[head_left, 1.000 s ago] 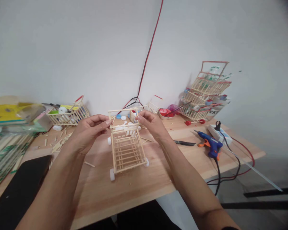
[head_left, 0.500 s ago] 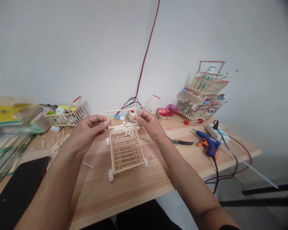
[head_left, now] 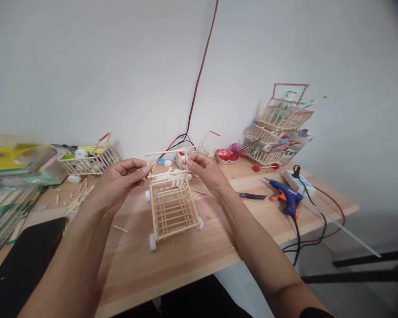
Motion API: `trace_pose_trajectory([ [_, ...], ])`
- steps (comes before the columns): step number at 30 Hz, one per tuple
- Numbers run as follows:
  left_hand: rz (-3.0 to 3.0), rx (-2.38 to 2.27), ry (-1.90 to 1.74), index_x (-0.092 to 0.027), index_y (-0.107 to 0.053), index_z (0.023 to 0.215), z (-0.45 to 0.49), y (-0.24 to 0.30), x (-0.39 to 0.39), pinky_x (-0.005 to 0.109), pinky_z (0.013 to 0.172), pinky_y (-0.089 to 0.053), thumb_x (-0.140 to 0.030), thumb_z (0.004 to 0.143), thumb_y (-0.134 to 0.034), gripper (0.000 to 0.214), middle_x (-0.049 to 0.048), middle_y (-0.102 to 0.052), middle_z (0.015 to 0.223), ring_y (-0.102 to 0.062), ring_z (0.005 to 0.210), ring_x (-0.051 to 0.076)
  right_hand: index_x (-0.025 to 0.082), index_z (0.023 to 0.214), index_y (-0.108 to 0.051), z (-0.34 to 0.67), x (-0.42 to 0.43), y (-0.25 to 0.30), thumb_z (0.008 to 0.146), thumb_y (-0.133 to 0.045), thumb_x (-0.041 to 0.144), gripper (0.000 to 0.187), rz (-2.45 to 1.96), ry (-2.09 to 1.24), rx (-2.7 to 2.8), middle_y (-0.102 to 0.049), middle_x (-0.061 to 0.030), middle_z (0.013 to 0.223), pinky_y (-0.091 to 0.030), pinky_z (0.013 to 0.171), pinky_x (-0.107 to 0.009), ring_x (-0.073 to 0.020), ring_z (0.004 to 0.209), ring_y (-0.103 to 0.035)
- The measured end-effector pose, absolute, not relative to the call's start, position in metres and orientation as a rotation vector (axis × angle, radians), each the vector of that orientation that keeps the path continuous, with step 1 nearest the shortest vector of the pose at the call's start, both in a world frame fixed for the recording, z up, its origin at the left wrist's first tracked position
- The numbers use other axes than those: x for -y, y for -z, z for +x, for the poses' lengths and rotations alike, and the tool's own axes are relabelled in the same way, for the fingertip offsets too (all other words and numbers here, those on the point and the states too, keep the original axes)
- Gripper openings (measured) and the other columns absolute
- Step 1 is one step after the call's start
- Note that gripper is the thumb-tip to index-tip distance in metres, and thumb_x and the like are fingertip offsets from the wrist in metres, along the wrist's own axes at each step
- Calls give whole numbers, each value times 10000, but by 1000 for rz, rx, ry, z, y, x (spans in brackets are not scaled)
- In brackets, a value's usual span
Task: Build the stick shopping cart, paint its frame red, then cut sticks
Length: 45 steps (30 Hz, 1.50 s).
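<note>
A small cart built of thin wooden sticks (head_left: 172,229) stands on the table in front of me, its white round wheels on the tabletop. A stick frame, its handle (head_left: 167,153), rises at the far end. My left hand (head_left: 124,179) pinches the handle's left upright between thumb and fingers. On the other side my right hand (head_left: 204,170) pinches the right upright near its top. Behind the cart lie white wheels and blue caps (head_left: 161,161), partly hidden by the handle and my hand.
At the right lie a blue glue gun (head_left: 287,196), a white power strip (head_left: 300,183) and a black-handled tool (head_left: 252,195). Stacked stick carts (head_left: 278,128) stand behind them. Leftward are another cart (head_left: 89,161), loose stick pieces (head_left: 78,203), bundled sticks (head_left: 13,216) and a black phone (head_left: 26,260).
The whole view shifts slightly. Both hands keep their pinch on the handle's uprights, and the cart stays in place on the table.
</note>
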<state>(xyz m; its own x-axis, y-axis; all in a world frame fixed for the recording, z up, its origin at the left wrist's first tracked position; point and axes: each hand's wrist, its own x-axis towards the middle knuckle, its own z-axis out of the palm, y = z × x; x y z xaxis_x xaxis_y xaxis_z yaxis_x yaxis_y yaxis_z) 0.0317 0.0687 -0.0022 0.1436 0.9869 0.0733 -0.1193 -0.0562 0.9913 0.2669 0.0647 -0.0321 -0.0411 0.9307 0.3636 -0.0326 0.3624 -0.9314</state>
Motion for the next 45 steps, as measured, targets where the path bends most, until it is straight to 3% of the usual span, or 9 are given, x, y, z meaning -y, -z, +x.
trace_pose_trajectory([
  [5, 1247, -994, -1201, -179, -745, 719, 31, 2, -70, 211, 596, -445, -356, 485, -939, 351, 0, -672, 727, -560, 632, 98, 221, 867, -721, 273, -63, 27, 794, -756, 487, 278, -874, -1021, 1417, -715, -16, 955, -458, 833, -276, -151, 895, -613],
  [10, 1254, -987, -1201, -179, -746, 719, 31, 1, -70, 207, 601, -444, -353, 497, -937, 340, -2, -671, 734, -560, 640, 97, 228, 887, -741, 278, -63, 24, 775, -774, 507, 303, -884, -1059, 1410, -738, -23, 982, -471, 851, -291, -161, 914, -637],
  [15, 1273, -968, -1185, -179, -751, 738, 29, 4, -73, 194, 607, -442, -352, 518, -936, 335, -5, -673, 741, -561, 648, 89, 236, 971, -762, 279, -61, 19, 854, -690, 529, 325, -905, -1006, 1474, -744, -36, 1018, -451, 937, -323, -182, 1006, -647],
  [24, 1253, -986, -1181, -178, -752, 748, 30, 5, -73, 184, 600, -451, -361, 521, -934, 343, -6, -672, 755, -565, 662, 87, 213, 816, -647, 273, -58, 13, 800, -737, 526, 326, -935, -957, 1514, -638, 0, 839, -435, 728, -266, -142, 786, -562],
  [45, 1276, -946, -1099, -160, -726, 729, 28, 1, -71, 199, 610, -434, -350, 579, -896, 295, 3, -648, 734, -544, 657, 93, 218, 822, -637, 268, -63, 23, 776, -771, 503, 318, -837, -1007, 1441, -607, 7, 839, -423, 731, -265, -137, 779, -537],
])
